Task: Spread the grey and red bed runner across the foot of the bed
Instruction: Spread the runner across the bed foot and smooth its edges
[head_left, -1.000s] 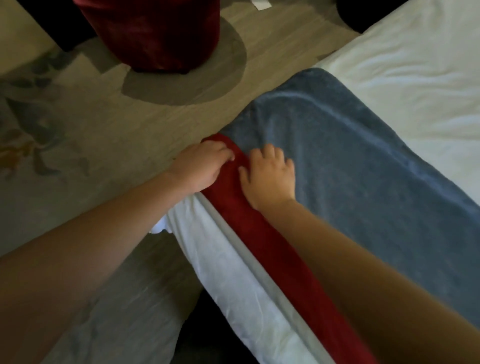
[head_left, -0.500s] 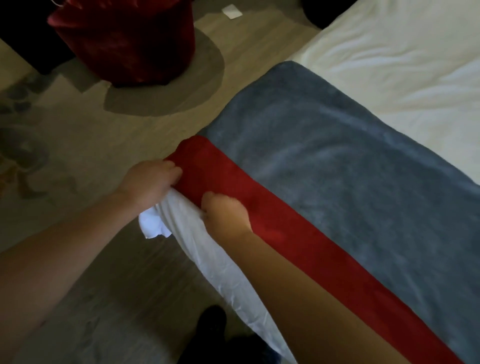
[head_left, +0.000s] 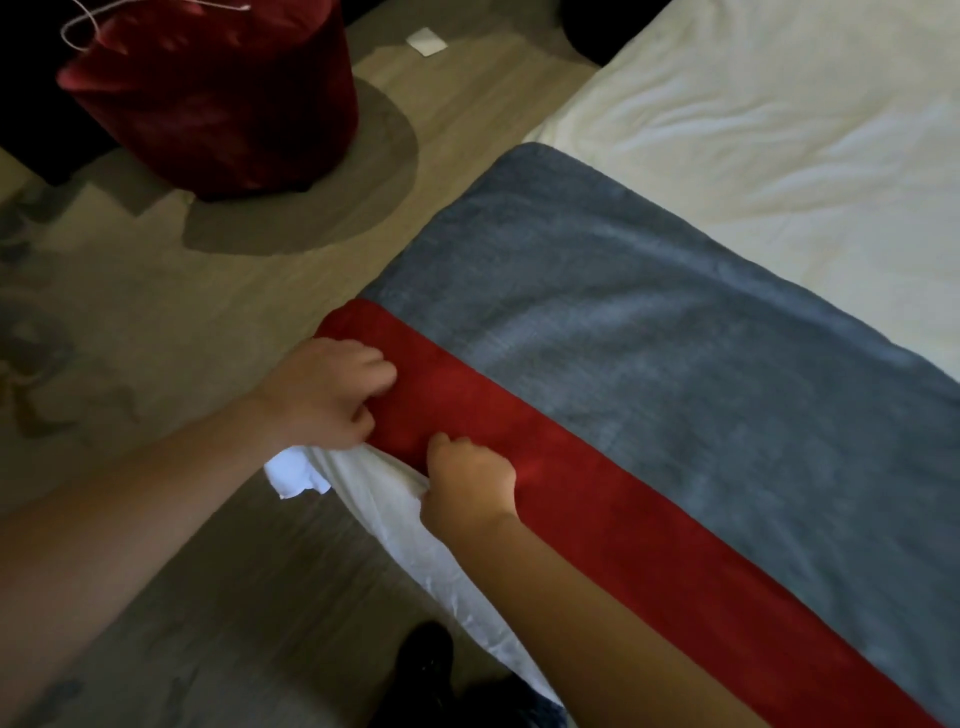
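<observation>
The runner (head_left: 649, 364) is lying across the foot of the bed (head_left: 779, 130), grey part flat against the white cover, red band (head_left: 571, 493) running along the near edge. Big change from a second ago: the red band was bunched into a skinny roll at the edge, and now it's opened out wide and flat, so the spreading at this corner is looking mostly done.

Both hands have dropped down to the corner too. The left hand (head_left: 327, 395) is curling its fingers over the end of the red band, pinching it. The right hand (head_left: 467, 488) is gripping the red hem just beside it, right where it meets the sheet (head_left: 395, 499). I'm guessing it's just tugging and squaring up from here.

The sheet is bunching under the hem with a loose corner poking out, so it could get dragged along. On the floor (head_left: 234, 291) a red bag (head_left: 218, 93) is sitting well apart from the bed, and a dark shoe (head_left: 423, 660) is showing near the bed's edge. Nothing is really blocking the corner.
</observation>
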